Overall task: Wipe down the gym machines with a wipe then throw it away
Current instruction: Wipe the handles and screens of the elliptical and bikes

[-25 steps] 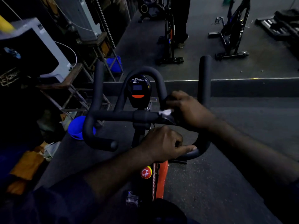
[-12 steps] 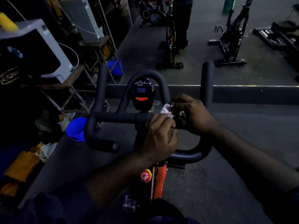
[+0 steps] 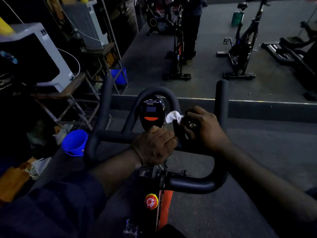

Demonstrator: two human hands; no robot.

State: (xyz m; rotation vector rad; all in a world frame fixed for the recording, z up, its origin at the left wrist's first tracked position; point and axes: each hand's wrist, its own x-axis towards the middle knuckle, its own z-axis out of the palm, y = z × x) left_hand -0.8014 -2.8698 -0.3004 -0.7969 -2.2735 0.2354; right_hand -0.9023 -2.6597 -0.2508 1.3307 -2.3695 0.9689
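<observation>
Beside console [image 3: 151, 112]: wipe [image 3: 173, 116] is pinched by curled fingers of the right hand [image 3: 205, 127].
Left hand [image 3: 154, 145]: handlebar [image 3: 113, 136] is gripped, fingers curled round it.

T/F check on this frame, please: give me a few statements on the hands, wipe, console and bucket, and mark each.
1. The right hand holds the wipe beside the console. True.
2. The left hand also pinches the wipe. False: it grips the handlebar just below the console and is clear of the wipe.
3. The console has an orange button under its small screen. True.
4. The bucket on the floor left of the bike is red. False: it is blue.
5. No other bikes are in view. False: at least two other bikes stand on the floor beyond.
</observation>
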